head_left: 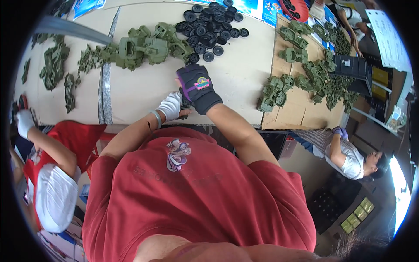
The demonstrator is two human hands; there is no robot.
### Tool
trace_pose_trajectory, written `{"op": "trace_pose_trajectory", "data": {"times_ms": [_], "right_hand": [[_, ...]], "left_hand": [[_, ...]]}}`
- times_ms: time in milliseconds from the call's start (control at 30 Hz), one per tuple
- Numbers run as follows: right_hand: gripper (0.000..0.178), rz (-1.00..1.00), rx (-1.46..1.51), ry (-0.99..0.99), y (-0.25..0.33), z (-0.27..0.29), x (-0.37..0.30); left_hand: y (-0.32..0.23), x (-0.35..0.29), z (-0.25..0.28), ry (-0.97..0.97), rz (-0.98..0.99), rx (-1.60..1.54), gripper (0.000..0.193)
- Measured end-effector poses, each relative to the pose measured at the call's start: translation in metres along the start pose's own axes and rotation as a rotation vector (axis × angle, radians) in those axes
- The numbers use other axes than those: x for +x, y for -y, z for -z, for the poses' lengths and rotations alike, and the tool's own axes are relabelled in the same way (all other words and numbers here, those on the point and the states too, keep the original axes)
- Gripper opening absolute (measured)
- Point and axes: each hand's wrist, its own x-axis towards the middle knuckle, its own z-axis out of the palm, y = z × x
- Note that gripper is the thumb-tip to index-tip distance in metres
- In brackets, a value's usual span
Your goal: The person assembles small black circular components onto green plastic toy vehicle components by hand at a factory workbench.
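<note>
Close to the table's near edge, my left hand in a white glove is closed on a small dark green plastic part, most of it hidden. My right hand, in a black and purple fingerless glove, bends over the same part from above. Its fingers are curled and largely out of sight. Beyond my hands lies a cluster of green plastic toy vehicle bodies. To the right of these is a heap of small black wheels.
More green parts lie at left and on cardboard at right, beside a black bin. A grey metal bar crosses the far left. Co-workers sit at left and stand at right. A red tray holds wheels.
</note>
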Motion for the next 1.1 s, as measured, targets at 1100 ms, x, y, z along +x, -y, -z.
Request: {"op": "trace_pose_trajectory", "data": {"times_ms": [1100], "right_hand": [[0.038, -0.220, -0.221, 0.055, -0.090, 0.028, -0.024]], "left_hand": [[-0.060, -0.028, 0.025, 0.379, 0.520, -0.634, 0.104]]}}
